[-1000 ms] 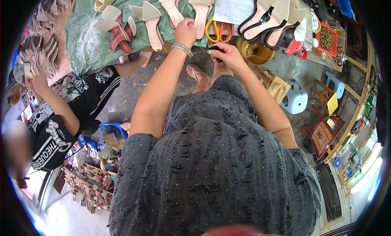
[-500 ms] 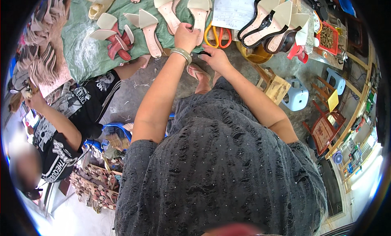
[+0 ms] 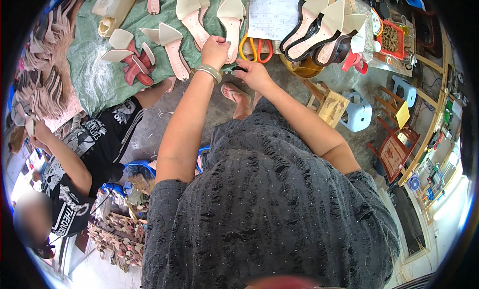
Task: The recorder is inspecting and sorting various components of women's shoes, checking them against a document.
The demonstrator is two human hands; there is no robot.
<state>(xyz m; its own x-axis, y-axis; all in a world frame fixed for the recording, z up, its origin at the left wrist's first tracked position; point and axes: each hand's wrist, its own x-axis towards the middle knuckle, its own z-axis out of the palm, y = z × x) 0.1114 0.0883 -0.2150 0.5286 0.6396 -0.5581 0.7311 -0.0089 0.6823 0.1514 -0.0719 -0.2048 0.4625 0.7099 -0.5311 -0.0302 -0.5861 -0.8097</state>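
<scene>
A cream-topped slip-on shoe [image 3: 232, 37] with a pink insole lies at the near edge of the green sheet. My left hand [image 3: 215, 51], with a pale bangle at its wrist, closes its fingers on the heel end of this shoe. Just below that heel, my right hand [image 3: 255, 75] pinches a small black piece [image 3: 240, 68] whose kind I cannot make out. Orange-and-yellow-handled scissors [image 3: 257, 50] rest right beside the shoe. More cream shoes [image 3: 192, 15] stand to its left, and black-edged ones [image 3: 312, 32] to the right.
The green sheet [image 3: 102, 72] covers the table, with a written paper [image 3: 273, 13], red shoe parts [image 3: 137, 72] and a plastic jug [image 3: 112, 12] on it. At the left, a co-worker [image 3: 70, 174] handles something beside stacked shoe parts. Blue stools [image 3: 357, 112] and a wooden stool [image 3: 332, 107] are at right.
The whole view has shifted a little, moving the table's things left in the picture. My hands keep about the same places at the shoe's heel. The co-worker's hands have moved slightly.
</scene>
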